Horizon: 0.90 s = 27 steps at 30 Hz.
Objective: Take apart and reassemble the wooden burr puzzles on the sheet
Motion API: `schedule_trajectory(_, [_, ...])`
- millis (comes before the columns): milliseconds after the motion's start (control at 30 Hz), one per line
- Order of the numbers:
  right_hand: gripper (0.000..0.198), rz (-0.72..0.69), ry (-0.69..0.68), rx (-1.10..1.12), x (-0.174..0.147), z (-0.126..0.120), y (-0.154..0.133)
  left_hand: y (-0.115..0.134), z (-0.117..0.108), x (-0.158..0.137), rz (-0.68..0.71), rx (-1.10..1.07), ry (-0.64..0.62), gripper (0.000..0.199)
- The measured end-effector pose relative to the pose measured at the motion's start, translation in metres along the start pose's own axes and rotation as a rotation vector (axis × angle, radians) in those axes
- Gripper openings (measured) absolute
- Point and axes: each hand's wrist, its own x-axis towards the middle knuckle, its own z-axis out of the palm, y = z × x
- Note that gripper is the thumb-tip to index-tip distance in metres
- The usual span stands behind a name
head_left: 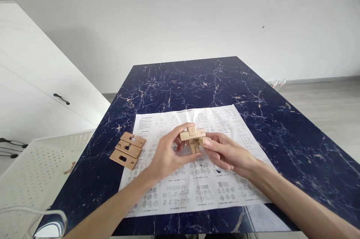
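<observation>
A wooden burr puzzle of interlocked light blocks, some with pen marks, is held between my two hands above a printed sheet. My left hand grips it from the left, its fingers at the top and its thumb under the lower block. On the right side, my right hand pinches a block end with the thumb on top; its fingertips behind the block are partly hidden. The instruction sheet lies under both hands, covered with small line drawings.
Three flat wooden pieces with cut-out slots overlap left of the sheet on the dark blue marbled table. A white perforated surface and a white cabinet stand at left. A white cable crosses the lower left corner.
</observation>
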Motion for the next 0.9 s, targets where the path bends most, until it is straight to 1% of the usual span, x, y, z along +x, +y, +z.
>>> schedule_trajectory(100, [0.042,-0.020,0.051,-0.021,0.0002,0.0034,0.0005,-0.0004,0.0008,-0.0012,0.050,0.062,0.005,0.065])
schedule_trajectory(167, [0.043,-0.025,0.064,-0.038,0.0004,0.0048,0.0003,-0.0004,0.0016,-0.0022,0.066,0.091,0.001,0.064])
schedule_trajectory(267, [0.046,-0.006,0.053,-0.073,0.0004,0.0044,0.0003,-0.0004,0.0024,-0.0034,0.059,0.116,0.003,0.065])
schedule_trajectory(433, [0.039,0.017,0.073,-0.157,-0.0011,0.0027,0.0011,-0.0013,0.0021,-0.0041,0.038,0.114,-0.002,0.067])
schedule_trajectory(633, [0.038,0.013,0.022,-0.339,-0.0009,0.0080,-0.0009,-0.0030,0.0021,-0.0051,0.091,0.139,-0.069,0.060])
schedule_trajectory(767, [0.045,0.022,0.056,-0.354,-0.0004,0.0072,-0.0001,-0.0027,0.0025,-0.0050,0.121,0.160,-0.024,0.062])
schedule_trajectory(900, [0.051,-0.018,-0.015,-0.368,-0.0019,0.0045,0.0006,-0.0027,0.0022,-0.0045,0.155,0.115,-0.039,0.064])
